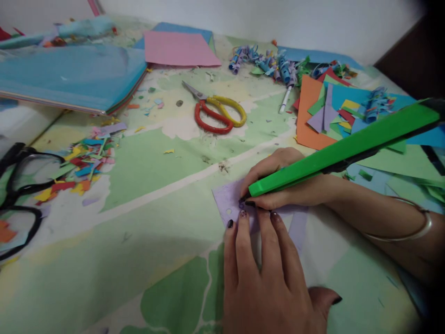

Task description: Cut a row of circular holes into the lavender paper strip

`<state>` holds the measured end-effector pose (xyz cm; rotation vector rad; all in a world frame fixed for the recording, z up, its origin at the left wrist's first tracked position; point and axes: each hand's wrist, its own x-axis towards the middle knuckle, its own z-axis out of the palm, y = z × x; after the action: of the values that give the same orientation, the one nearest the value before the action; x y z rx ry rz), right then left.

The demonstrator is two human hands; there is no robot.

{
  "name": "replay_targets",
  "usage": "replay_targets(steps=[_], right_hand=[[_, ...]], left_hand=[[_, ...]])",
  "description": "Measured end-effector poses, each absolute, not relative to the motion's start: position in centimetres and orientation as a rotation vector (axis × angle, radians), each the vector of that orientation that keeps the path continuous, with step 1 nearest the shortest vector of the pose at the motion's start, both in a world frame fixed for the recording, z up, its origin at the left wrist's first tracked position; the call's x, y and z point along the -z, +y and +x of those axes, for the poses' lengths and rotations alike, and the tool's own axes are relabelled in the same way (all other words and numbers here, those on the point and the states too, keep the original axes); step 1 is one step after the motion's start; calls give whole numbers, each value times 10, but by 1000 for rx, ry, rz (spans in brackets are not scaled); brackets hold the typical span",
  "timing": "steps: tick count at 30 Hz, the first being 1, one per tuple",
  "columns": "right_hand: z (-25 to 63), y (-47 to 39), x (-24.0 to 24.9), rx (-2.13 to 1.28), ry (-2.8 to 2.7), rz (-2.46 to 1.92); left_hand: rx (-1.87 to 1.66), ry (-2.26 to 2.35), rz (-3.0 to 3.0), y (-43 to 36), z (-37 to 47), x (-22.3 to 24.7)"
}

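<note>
A long, flat green tool with black parts (333, 148) slants up to the right from my right hand (288, 181). The fingers are closed around its lower part. Its working tip is mostly hidden among the fingertips, just above a piece of purple paper (222, 197). The paper has a small pale hole or mark (228, 211) near its left side. My left hand (264, 273) lies palm down with fingers stretched out, pressing the lower part of the paper to the table. The fingertips of both hands are close together.
Scissors with red and yellow handles (213, 111) lie beyond the hands. Black glasses (24, 195) and paper scraps (86, 160) are at left. A blue folder (76, 76), pink paper (181, 48), curled paper strips (271, 62), a white pen (285, 99) and orange paper (306, 123) lie farther back.
</note>
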<state>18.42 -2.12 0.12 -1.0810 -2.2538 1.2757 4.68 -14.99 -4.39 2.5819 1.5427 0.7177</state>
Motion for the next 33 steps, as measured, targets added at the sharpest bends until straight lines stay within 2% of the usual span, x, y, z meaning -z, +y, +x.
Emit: replay_targets(steps=[24,33], right_hand=[[187,-20,0,-1226,-2318,-1033],[185,-21,-2,-1247,-2332,-1031]], left_hand=[[-657,1544,2574,-150,46,41],[-855,1448,2632,-155,42,50]])
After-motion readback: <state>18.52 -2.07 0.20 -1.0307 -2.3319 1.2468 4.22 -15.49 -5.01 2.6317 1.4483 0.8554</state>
